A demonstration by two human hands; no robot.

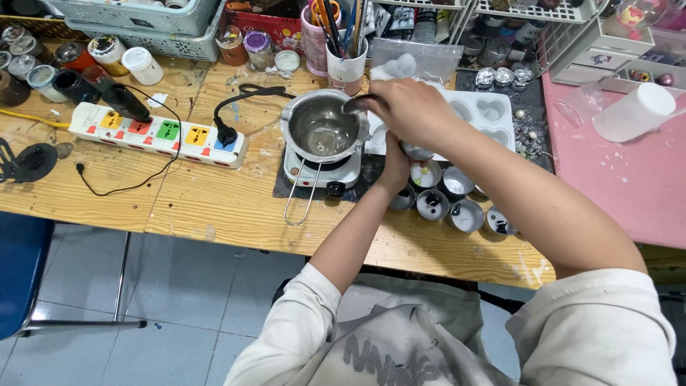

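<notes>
Right hand (411, 107) closed on spoon (357, 105) over steel pot (323, 129); left hand (395, 166) gripping small metal cup (417, 152); 5 cups (457, 204) nearby.

wooden table (214, 207) | power strip (158, 134) | hotplate (321, 171) | small tins (443, 196)

Right hand (411, 107) fisted above half-hidden left hand (395, 168)

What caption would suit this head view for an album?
Right hand holds a spoon over the steel pot on a small hotplate; left hand holds a tin.
</notes>
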